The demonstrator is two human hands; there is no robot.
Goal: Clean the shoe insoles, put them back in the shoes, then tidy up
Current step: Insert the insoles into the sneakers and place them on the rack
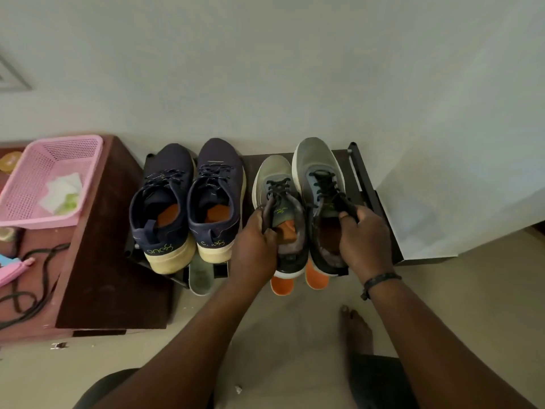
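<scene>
Grey shoes (312,172): left hand (256,246) grips 1, right hand (365,243) the other.

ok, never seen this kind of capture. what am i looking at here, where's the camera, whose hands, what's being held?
There is no robot here. One wide-angle camera sits on a person's head and looks forward and down, so the two arms coming up from the bottom edge are the wearer's own.

The left hand grips the collar of the left grey sneaker; the right hand grips the collar of the right grey sneaker. Both shoes are on a low dark shoe rack against the wall, beside a pair of navy sneakers. Orange insoles show inside all four shoes.

On the floor below the rack's front edge, two orange pieces stick out, and a grey-green one; they look like insoles or soles, I cannot tell which.

To the left, a brown cabinet carries a pink basket holding white wipes or cloths.
</scene>
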